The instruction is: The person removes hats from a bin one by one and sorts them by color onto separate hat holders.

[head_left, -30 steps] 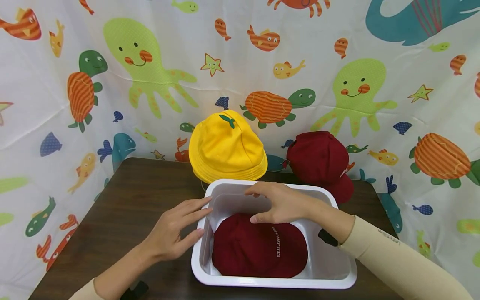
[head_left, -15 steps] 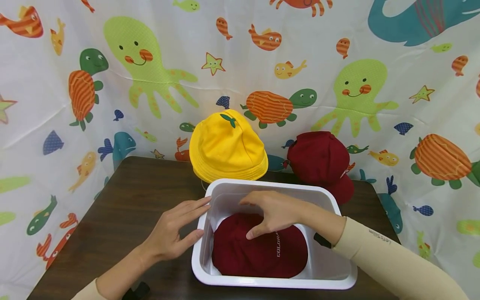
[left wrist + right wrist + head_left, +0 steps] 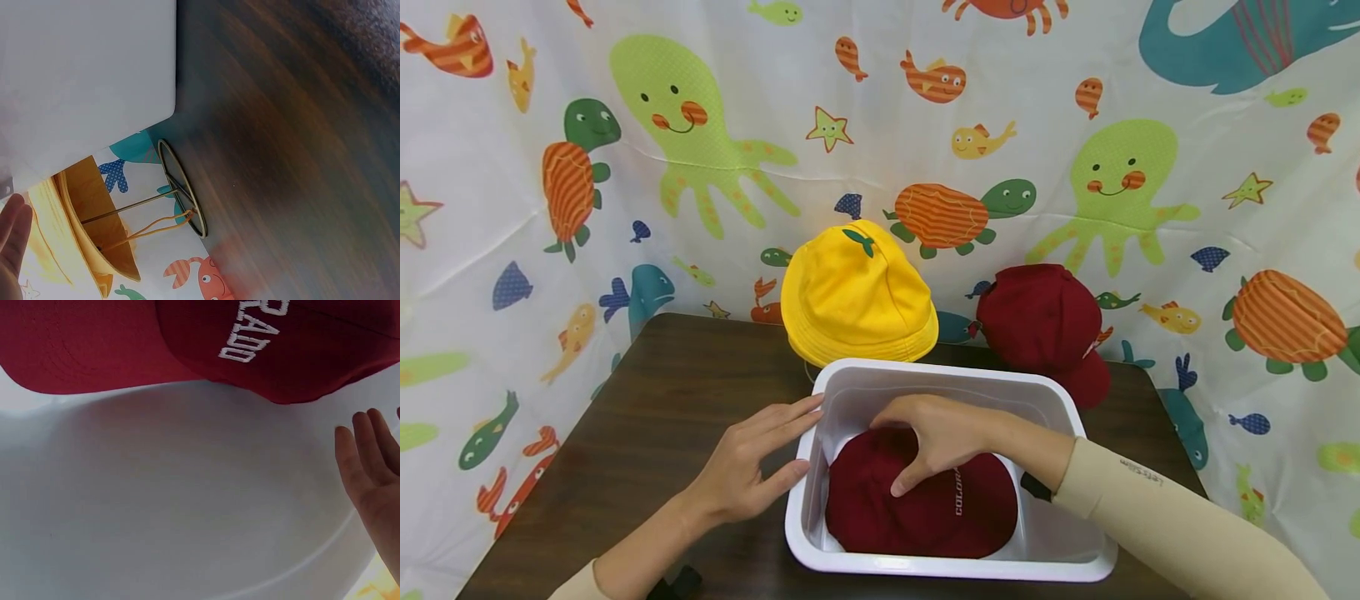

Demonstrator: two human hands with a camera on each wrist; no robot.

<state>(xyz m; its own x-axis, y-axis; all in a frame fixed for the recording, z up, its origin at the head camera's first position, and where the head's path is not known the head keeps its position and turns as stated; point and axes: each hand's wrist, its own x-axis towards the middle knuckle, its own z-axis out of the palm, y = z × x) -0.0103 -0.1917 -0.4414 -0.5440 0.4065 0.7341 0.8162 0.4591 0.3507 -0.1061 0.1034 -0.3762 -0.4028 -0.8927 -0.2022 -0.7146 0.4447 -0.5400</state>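
A dark red baseball cap [image 3: 925,523] with white lettering lies inside a white plastic tub [image 3: 951,566]. My right hand [image 3: 936,433] is down in the tub over this cap, its thumb apart from the fingers. In the right wrist view, fairly straight fingers [image 3: 362,456] stand beside the edge of the cap [image 3: 325,356], with a gap showing between them. My left hand [image 3: 748,454] has its fingers extended, the tips at the tub's left rim. The left wrist view catches only a bit of those fingers [image 3: 14,231] by the tub's outer wall [image 3: 94,69].
Behind the tub a yellow bucket hat [image 3: 857,292] sits on a wire stand [image 3: 181,187]. To its right is a second dark red cap [image 3: 1037,317]. All this stands on a dark wooden table [image 3: 700,375], backed by a curtain [image 3: 880,133] printed with sea animals.
My right hand has lowered into the tub, moving slightly left and toward the cap's crown. My left hand stays at the rim, and the cap has not moved.
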